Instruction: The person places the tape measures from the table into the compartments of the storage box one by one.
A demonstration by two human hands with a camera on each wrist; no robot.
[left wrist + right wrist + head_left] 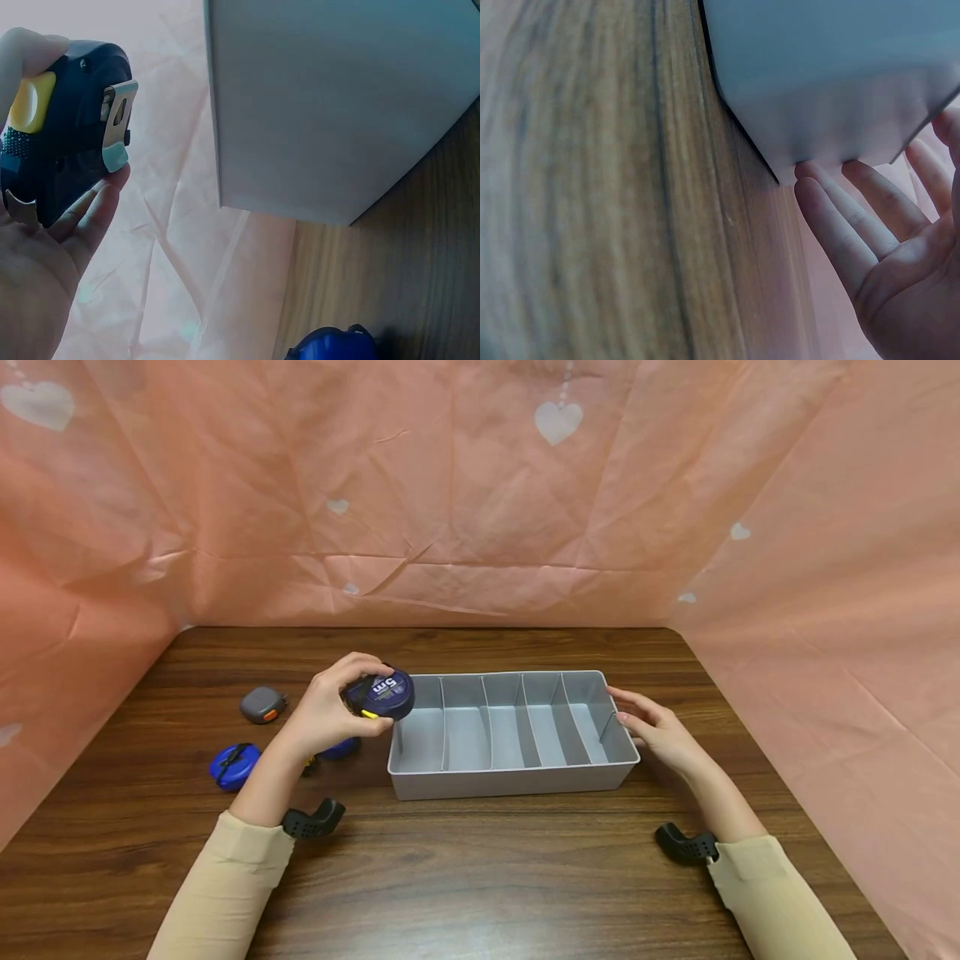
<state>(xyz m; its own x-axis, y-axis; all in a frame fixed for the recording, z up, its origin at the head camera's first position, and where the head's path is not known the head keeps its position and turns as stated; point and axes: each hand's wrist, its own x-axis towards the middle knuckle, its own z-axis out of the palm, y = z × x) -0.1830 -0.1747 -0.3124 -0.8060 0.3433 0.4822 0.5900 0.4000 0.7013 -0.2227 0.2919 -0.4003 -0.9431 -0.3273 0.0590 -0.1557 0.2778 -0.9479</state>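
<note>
My left hand grips a dark blue tape measure marked 5m, held above the left end of a grey divided storage box. In the left wrist view its yellow button and metal belt clip face the camera. My right hand touches the box's right end, thumb and index fingertip at the rim. Seen from the right wrist, several nearly straight fingers rest against the outer end wall. All the box's visible compartments are empty.
Left of the box lie a small grey tape measure with an orange button and a blue tape measure with a black strap. Another blue item is partly hidden by my left hand. A pink curtain encloses the wooden table.
</note>
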